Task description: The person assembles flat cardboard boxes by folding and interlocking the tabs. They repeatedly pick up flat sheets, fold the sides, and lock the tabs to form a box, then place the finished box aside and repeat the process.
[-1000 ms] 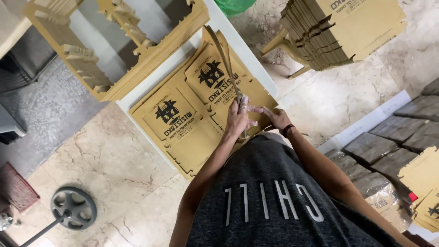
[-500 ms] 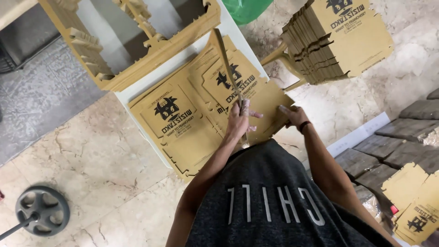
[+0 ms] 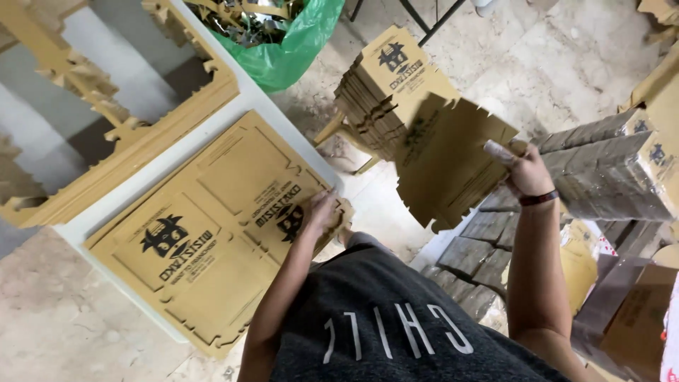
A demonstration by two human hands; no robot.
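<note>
Cardboard sheets (image 3: 212, 247) on white table (image 3: 134, 194), left hand (image 3: 322, 212) resting, marble floor (image 3: 64, 325)

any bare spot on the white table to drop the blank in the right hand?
Only a narrow bare strip of white table between the flat printed sheets and the die-cut frames. The sheets fill the rest, left hand resting on them. Right hand holds the cardboard blank beside the crowded stool stack.

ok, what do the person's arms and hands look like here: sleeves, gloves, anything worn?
Both arms are bare from the shoulder down, with no sleeves showing. Neither the left hand nor the right hand wears a glove. A dark wristband with a reddish edge circles the right wrist. The dark grey heathered shirt carries white block lettering.
</note>
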